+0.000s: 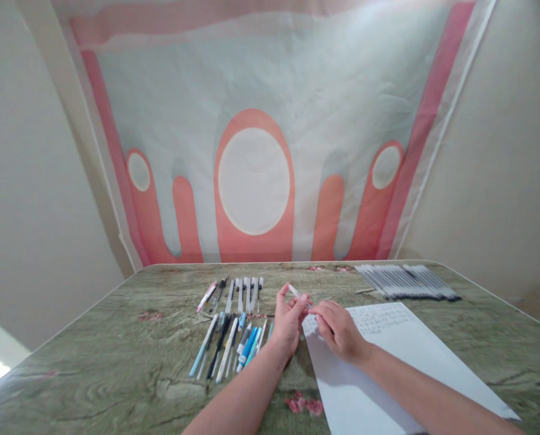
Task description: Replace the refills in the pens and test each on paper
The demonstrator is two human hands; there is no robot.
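Right by the top left corner of the paper (pixel 401 386), two bare hands meet over a slim whitish pen-like piece (pixel 294 291). It sits tilted, far end up and to the left, lower end down at the right hand's fingers, and it's held up off the table (pixel 129 362). Left hand (pixel 288 320) has it pinched between thumb and fingertips, with the palm turned partly up. Right hand (pixel 337 329) is curled over the paper, fingertips at the piece's lower end; can't really tell whether they're gripping it or just touching. Paper's got lines of dark writing across the top, way too small to read, and the right forearm crosses over it. Just left of the left hand there's a loose row of pens (pixel 227 349), white, black and light blue, with some fatter blue ones (pixel 248 349) nearest the wrist. Behind those is a shorter row: a pink-and-white pen (pixel 205 297), some dark bits, then several clear pieces (pixel 240 294). Far right, past the paper, a bunch of thin clear sticks with dark ends (pixel 406 282) lie side by side. Table's wood-patterned with pink flower prints (pixel 304 403), and a coral-and-grey sheet (pixel 161 78) covers the wall behind.
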